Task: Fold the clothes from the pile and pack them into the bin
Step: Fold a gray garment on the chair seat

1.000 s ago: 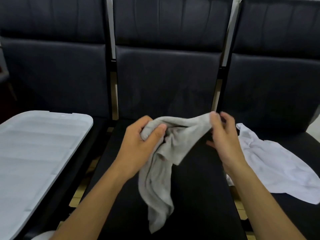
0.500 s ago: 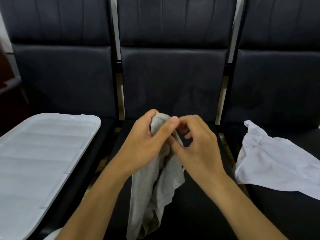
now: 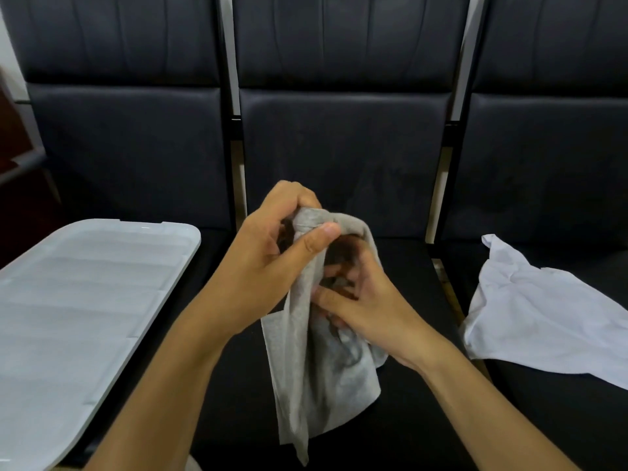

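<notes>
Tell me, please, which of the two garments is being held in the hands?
The grey garment, gripped by the left hand and right hand over the middle seat. The white garment lies untouched on the right seat.

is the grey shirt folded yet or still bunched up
Still bunched. The grey shirt hangs crumpled above the seat, its top gathered in the left hand, while the right hand grips it lower down.

Three black padded chairs (image 3: 339, 144) stand side by side in a row.
</notes>
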{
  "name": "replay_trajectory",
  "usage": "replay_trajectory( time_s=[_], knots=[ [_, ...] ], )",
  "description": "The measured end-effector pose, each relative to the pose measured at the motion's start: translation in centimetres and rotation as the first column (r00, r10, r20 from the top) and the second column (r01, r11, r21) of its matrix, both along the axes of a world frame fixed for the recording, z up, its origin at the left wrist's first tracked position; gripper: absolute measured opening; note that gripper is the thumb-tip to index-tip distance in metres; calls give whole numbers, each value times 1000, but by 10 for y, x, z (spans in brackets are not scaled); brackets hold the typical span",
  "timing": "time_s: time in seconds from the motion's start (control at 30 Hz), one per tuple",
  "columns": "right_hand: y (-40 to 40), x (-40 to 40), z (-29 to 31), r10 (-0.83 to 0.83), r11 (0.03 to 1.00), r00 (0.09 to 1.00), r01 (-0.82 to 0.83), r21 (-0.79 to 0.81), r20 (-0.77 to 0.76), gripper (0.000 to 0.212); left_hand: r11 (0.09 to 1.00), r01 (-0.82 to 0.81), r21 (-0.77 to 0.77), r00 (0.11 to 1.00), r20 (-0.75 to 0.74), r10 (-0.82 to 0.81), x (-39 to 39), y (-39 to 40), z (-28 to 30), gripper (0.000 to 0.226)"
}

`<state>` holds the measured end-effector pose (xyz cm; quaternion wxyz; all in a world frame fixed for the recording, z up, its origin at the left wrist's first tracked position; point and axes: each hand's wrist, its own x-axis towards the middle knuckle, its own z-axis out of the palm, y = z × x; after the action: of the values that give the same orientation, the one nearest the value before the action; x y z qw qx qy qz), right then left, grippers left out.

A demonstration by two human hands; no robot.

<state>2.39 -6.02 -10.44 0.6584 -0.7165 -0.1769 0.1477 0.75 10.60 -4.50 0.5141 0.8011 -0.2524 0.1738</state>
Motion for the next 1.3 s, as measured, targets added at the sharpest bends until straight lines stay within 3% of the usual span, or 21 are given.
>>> replay_trajectory(
  time_s=[0.1, 0.2, 0.3, 0.4, 0.5, 0.6, 0.67, 0.73, 0.87, 0.97, 1.03, 1.1, 1.17, 1.2, 1.23, 1.3],
  knots=[
    [-2, 1, 1, 121, 991, 991, -117, -71, 52, 58, 997, 67, -39, 997, -45, -69, -4, -1, 3, 17],
    [-9, 3, 6, 185, 983, 981, -185, -2, 60, 36, 995, 65, -80, 990, -118, -75, -6, 0, 1, 20],
    [-18, 7, 8, 219, 976, 970, -218, -20, 103, 41, 988, 86, -129, 970, -216, -112, -6, 4, -1, 21],
    [-22, 8, 5, 244, 959, 968, -250, 132, 61, 32, 985, 133, -108, 938, -309, -160, -6, 5, -3, 21],
    [-27, 12, 8, 159, 963, 986, -166, 210, 47, 32, 991, 116, -59, 922, -366, -130, -5, 12, -4, 21],
    [-37, 15, 12, 123, 991, 987, -127, 33, 101, 15, 998, 50, 41, 945, -326, -34, -1, 18, -8, 18],
    [-42, 16, 10, 185, 966, 970, -150, -210, 156, 21, 974, -70, 214, 972, -206, 115, 2, 20, -15, 15],
    [-46, 18, 7, 197, 926, 966, -128, -355, 165, 42, 921, -247, 301, 963, -32, 269, 8, 21, -23, 29],
    [-60, 23, 6, 66, 913, 983, 10, -407, 171, 65, 867, -468, 174, 882, 159, 444, 11, 21, -28, 32],
    [-73, 28, 6, -79, 882, 956, 200, -427, 284, 64, 835, -550, 12, 824, 171, 540, 9, 23, -27, 33],
    [-79, 30, 7, -198, 837, 916, 344, -425, 350, 57, 842, -532, -88, 834, 119, 539, 7, 20, -25, 31],
    [-86, 31, 9, -212, 700, 858, 467, -540, 468, 51, 855, -499, -140, 853, 96, 513, 5, 12, -22, 26],
    [-89, 28, 13, -94, 522, 842, 496, -694, 531, 36, 872, -474, -121, 873, 69, 484, 3, 2, -21, 22],
    [-88, 26, 16, -40, 549, 859, 446, -707, 511, 29, 892, -441, -101, 894, 43, 447, 2, -4, -21, 19],
    [-83, 23, 20, 11, 650, 886, 346, -677, 464, 35, 920, -384, -75, 923, 5, 386, 1, -11, -21, 15],
    [-64, 14, 27, 124, 890, 921, 61, -452, 368, 58, 973, -231, -20, 969, -96, 228, -4, -25, -23, 7]
  ],
)
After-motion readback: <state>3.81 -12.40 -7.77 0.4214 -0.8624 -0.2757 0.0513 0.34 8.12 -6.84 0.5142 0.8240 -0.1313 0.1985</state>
